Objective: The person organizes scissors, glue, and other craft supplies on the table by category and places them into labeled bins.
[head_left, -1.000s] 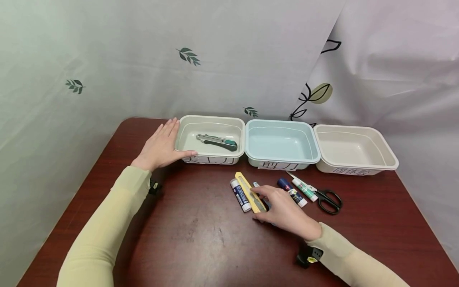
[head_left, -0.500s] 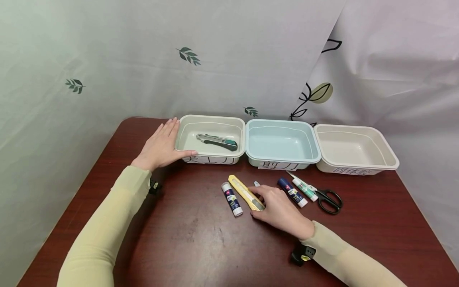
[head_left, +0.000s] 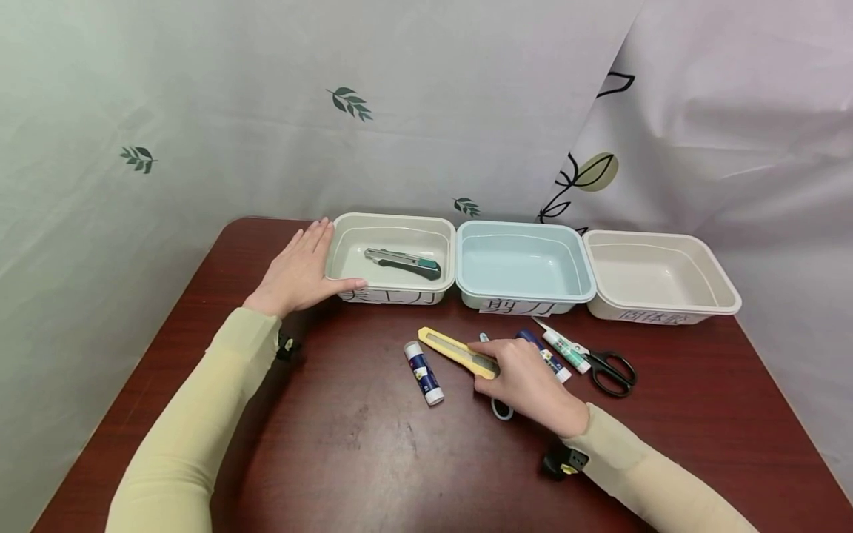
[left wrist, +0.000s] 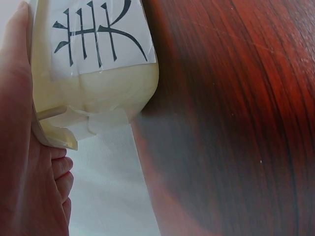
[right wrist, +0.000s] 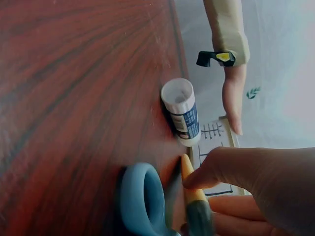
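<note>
My right hand [head_left: 529, 377] pinches the rear end of a yellow utility knife [head_left: 449, 346] between thumb and fingers, low over the table. Partly hidden beneath that hand lies a pair of scissors with a light blue handle [head_left: 502, 409]; the handle loop [right wrist: 132, 199] shows large in the right wrist view. Left of the knife is a glue stick [head_left: 423, 372] with a dark blue label. My left hand [head_left: 293, 274] rests with straight fingers along the left rim of a pale grey-green bin [head_left: 393, 220], thumb over its front rim. Inside that bin lie utility knives [head_left: 406, 263], one green and black.
A light blue bin [head_left: 523, 226] stands in the middle and a beige bin [head_left: 656, 238] at the right, each with a paper label in front. Right of my right hand lie a blue glue stick [head_left: 558, 368], a green-and-white glue stick [head_left: 566, 351] and black-handled scissors [head_left: 613, 374].
The yellow utility knife has swung to a flatter slant, its tip moving left. The nearby glue stick has shifted left and toward me. More of the light blue scissors handle shows. My left hand stays put.
</note>
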